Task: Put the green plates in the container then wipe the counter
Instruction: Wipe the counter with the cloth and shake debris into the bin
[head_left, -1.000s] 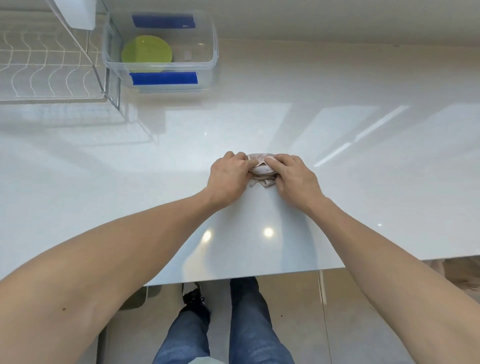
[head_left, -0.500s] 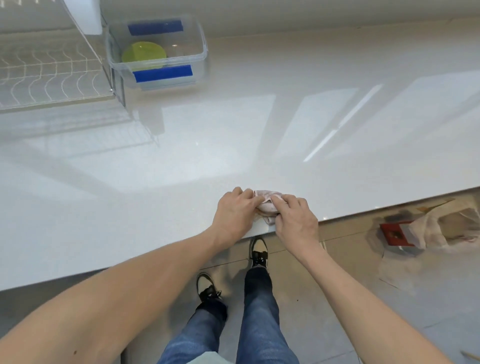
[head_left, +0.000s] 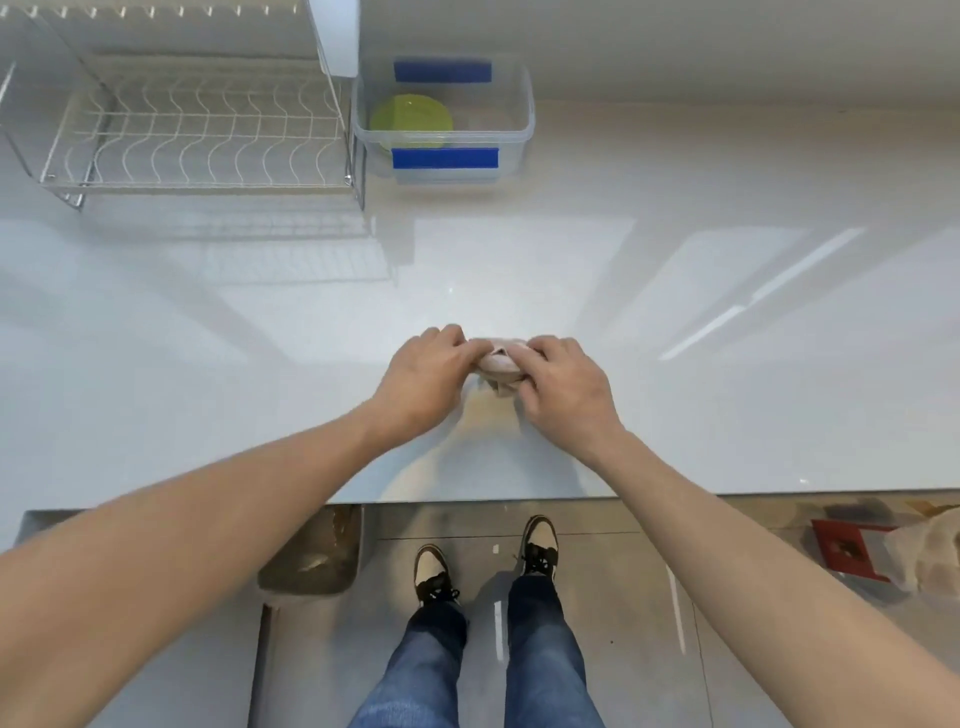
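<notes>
Both hands are bunched on one small pinkish cloth (head_left: 497, 362) out on the white counter (head_left: 727, 405). Left hand (head_left: 423, 374) has its fingers curled onto the cloth's left side, right hand (head_left: 563, 384) has fingers curled over the right side and top, so the rag is pretty much squeezed between the two. Most of it is hidden under the fingers, just a crumpled lump and a little tail poking toward the person.

Only one camera here, the head view looking down, so that's all I've got to go on.

Progress-wise: the green plates (head_left: 410, 120) look sorted. There's a green stack sitting inside the clear container (head_left: 522, 130) with the blue tape strips, at the back of the counter by the wall. Can't tell how many plates are in the stack, they read as one green disc from up here. The wire dish rack (head_left: 197, 140) just left of the container has no plates showing in it, and I don't see any green anywhere else on the counter. So I'd call part one done.

Part two, the wipe, looks like the step in hand. Cloth is down on the surface, roughly mid-counter and a bit back from the front edge. How much has been covered I honestly can't say, the top is glossy and full of window reflections, no visible streaks or dirt either way.
</notes>
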